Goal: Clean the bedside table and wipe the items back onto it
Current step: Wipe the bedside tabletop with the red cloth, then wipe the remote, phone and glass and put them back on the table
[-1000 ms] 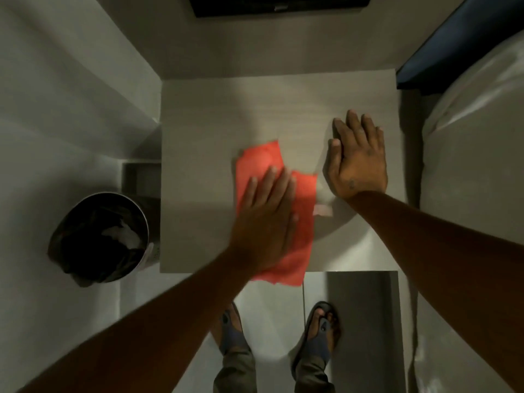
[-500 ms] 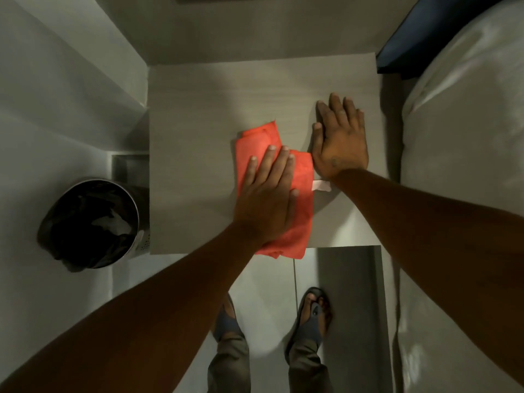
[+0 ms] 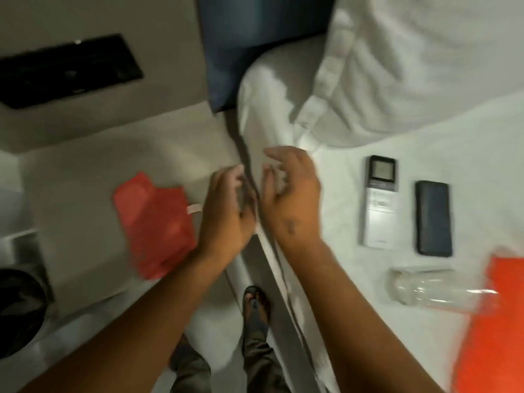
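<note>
The big white bed (image 3: 425, 114) fills the right side, and the gray bedside table (image 3: 85, 177) sits on the left with the red cloth (image 3: 156, 222) lying flat on it. On the bed sheet lie a second red cloth (image 3: 499, 321) at the near right edge, a clear glass (image 3: 425, 287), a dark phone (image 3: 433, 218) and a gray remote control (image 3: 380, 202). The left hand (image 3: 226, 217) and right hand (image 3: 292, 194) float close together between table and bed, fingers loosely curled and holding nothing.
</note>
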